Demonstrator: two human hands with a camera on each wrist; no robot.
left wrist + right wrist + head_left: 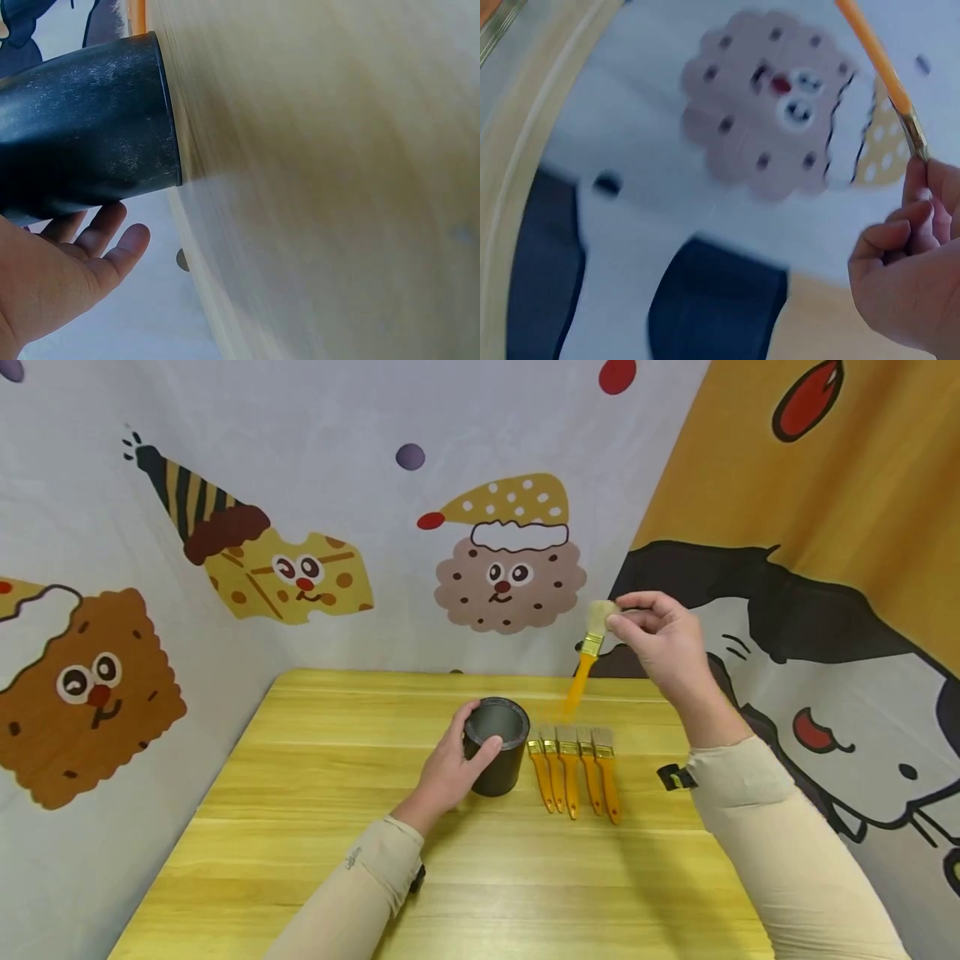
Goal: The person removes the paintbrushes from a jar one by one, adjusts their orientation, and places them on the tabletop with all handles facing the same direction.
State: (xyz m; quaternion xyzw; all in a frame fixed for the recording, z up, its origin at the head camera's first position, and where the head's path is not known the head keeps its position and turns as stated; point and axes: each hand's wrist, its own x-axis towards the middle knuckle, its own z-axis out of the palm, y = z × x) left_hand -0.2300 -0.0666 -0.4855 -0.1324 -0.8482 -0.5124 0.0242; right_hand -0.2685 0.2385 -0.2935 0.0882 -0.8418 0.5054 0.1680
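My right hand (667,647) is raised above the back of the table. It pinches a paintbrush (592,645) by its pale bristles, and the yellow handle hangs downward. In the right wrist view the thumb and fingertips close on the brush near its metal ferrule (915,136). With thumb and fingers around its upper part, my left hand (448,770) holds a black cylindrical cup (498,772) upright on the table. The cup's open mouth faces up. Beside it on the right, several yellow-handled paintbrushes (570,768) lie in a row, bristles toward the back.
The wood-grain table (300,860) spreads out under both arms. Behind its back edge hangs a cloth (337,443) printed with cartoon biscuits and cheese. An orange part with a cartoon animal (810,693) is at the right.
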